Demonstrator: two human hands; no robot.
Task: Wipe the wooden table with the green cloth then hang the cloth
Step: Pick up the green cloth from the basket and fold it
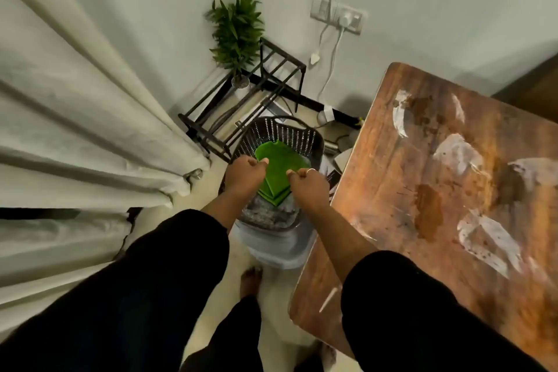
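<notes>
- The bright green folded cloth [279, 170] looks soft, light and limp; judged from its drape, it will sag and unfold as soon as it hangs from one edge, so a pinch near the top corners suits it better than a grab at the middle.
- It is probably not slippery or fragile; if damp it would be a little heavier and cling to itself, but the picture does not show whether it is wet.
- The left hand [244, 175] pinches the cloth's upper left edge, and the right hand [308, 187], with a ring on one finger, pinches the upper right edge; both are closed on the fabric.
- The cloth is held between the hands over the dark perforated plastic basket [287, 137], which stands on the floor just left of the brown wooden bench [392, 220].
- The cloth is an even leaf green, folded into several layers whose corners fan to a point at the near end, with no visible stain.
- The bench top shows brown smears and pale streaks, so the wiping seems not yet done.
- A black metal rack [256, 90] stands beyond the basket, a possible hanging place.
</notes>
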